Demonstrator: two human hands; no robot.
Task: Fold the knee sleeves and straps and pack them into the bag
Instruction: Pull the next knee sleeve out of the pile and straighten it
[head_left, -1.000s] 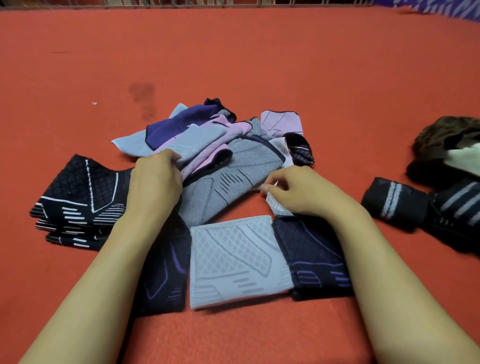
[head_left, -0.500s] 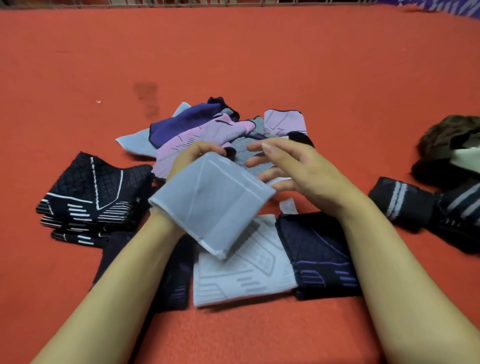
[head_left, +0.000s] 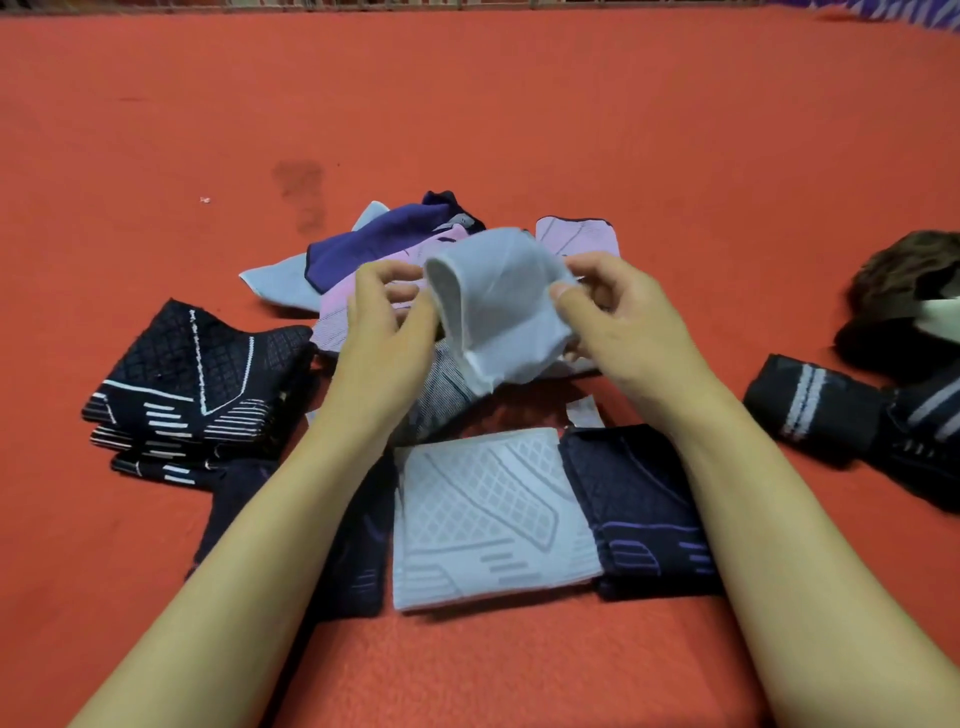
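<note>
**Q:** Holding what, and where?

**A:** Both hands lift a pale grey knee sleeve above the loose pile at the middle of the red mat. The left hand pinches the sleeve's left edge, where the open mouth of the tube curls over; the right hand pinches its right edge between thumb and fingers. Each hand is clenched on the cloth, neither released.

**Q:** Where does the folded work lie?

**A:** A folded pale grey sleeve lies flat on the near side, with a dark folded sleeve touching it on the right and another dark one on the left, partly under the left forearm. A stack of black patterned sleeves sits further left. Dark striped straps lie at the right edge, apart from the pile. No bag can be identified with certainty.

**Q:** How is this step done well?

**A:** Judging by the bunched tube, it likely needs pulling taut and flattening so both layers lie even before the halves meet. Matching edges to the folded grey sleeve nearby should give a similar square. A twisted seam would probably make a lumpy fold.
</note>
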